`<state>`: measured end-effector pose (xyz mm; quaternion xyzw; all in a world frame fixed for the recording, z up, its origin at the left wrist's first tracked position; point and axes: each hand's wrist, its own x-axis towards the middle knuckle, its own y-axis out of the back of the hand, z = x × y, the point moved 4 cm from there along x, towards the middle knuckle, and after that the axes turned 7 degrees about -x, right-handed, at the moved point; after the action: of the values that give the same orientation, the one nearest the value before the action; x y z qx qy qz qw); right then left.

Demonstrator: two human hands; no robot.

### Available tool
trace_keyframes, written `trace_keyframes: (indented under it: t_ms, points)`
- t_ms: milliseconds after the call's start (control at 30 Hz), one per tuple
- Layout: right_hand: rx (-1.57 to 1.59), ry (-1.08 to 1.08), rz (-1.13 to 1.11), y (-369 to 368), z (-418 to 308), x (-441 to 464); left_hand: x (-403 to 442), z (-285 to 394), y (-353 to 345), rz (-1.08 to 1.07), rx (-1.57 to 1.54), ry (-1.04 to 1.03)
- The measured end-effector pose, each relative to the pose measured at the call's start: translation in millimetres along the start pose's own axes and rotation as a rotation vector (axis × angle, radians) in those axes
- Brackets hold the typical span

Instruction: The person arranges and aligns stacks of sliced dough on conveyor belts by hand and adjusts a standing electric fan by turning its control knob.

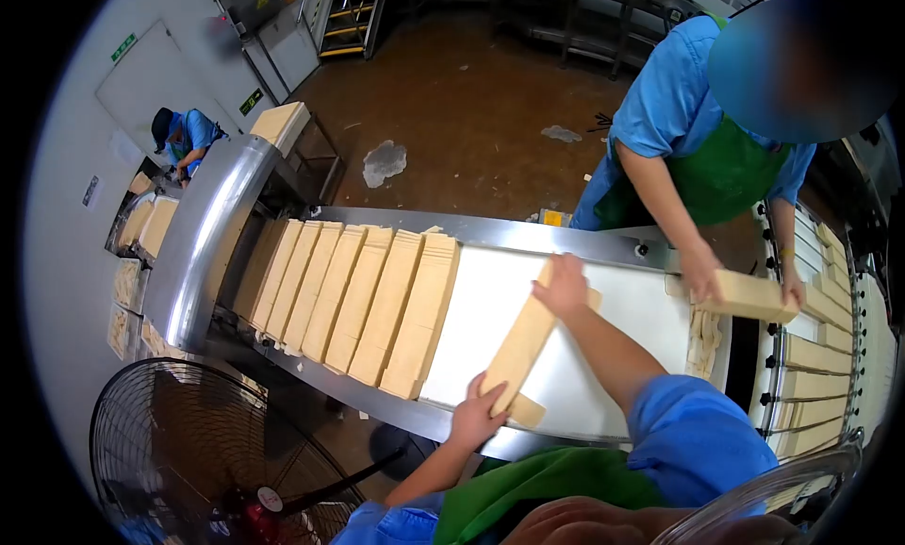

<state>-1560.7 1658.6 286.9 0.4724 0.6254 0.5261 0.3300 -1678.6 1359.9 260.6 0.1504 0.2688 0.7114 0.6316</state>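
Note:
A long pale strip stack (524, 345) lies slantwise over the white belt (603, 356), held at both ends. My left hand (475, 413) grips its near end, close to the belt's near edge. At the far end my right hand (564, 286) has its fingers wrapped round the stack. Small pale pieces show beside each end, one (526, 411) by my left hand. To the left on the belt, several long stacks (421, 309) of pale sheets lie side by side.
Across the belt at right, a co-worker (712, 149) holds a pale stack (754, 295) above the belt's end. A second conveyor (815, 356) bears pale stacks. A metal hood (222, 234) spans the belt at left; a fan (207, 451) stands at lower left.

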Motion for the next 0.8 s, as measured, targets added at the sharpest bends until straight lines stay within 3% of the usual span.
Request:
trace_keyframes:
  t_ms: [67, 167, 233, 300, 367, 433, 467, 500, 533, 567, 600, 667, 700, 733, 800]
  points:
    - [-0.047, -0.084, 0.152, 13, 66, -23, 12, 27, -18, -0.118, -0.013, -0.062]
    - [-0.28, -0.25, 0.175, 63, 146, -67, 34, 60, -36, -0.292, 0.023, -0.192]
    - [-0.414, -0.301, 0.239, 96, 182, -100, 48, 75, -36, -0.296, 0.136, -0.198]
    - [0.007, -0.498, -0.138, 111, 223, -133, 64, 74, -49, -0.213, 0.362, -0.161]
    - [0.316, -0.591, -0.069, 74, 257, -170, 74, 85, -58, -0.181, 0.503, 0.003]
    - [0.507, -0.211, -0.023, 68, 254, -198, 76, 87, -82, -0.094, 0.551, -0.005]
    - [0.368, -0.175, -0.05, 115, 224, -213, 85, 81, -95, -0.029, 0.53, -0.064]
    - [0.205, -0.083, 0.012, 114, 228, -223, 82, 97, -99, -0.068, 0.458, -0.027]
    - [0.139, -0.145, -0.049, 124, 230, -238, 81, 115, -99, -0.117, 0.397, 0.012]
    - [0.123, -0.15, 0.083, 100, 245, -250, 83, 123, -108, -0.114, 0.429, -0.126]
    - [0.194, -0.226, 0.048, 109, 248, -261, 81, 125, -114, -0.102, 0.448, -0.264]
    - [0.209, -0.321, 0.192, 145, 236, -314, 72, 128, -125, -0.008, 0.476, -0.458]
    - [0.218, -0.341, 0.314, 147, 238, -341, 62, 145, -140, -0.071, 0.483, -0.519]
    - [0.215, -0.423, 0.336, 168, 279, -379, 47, 189, -169, -0.071, 0.356, -0.531]
    - [0.077, -0.428, 0.359, 216, 291, -444, 16, 237, -188, -0.113, 0.253, -0.549]
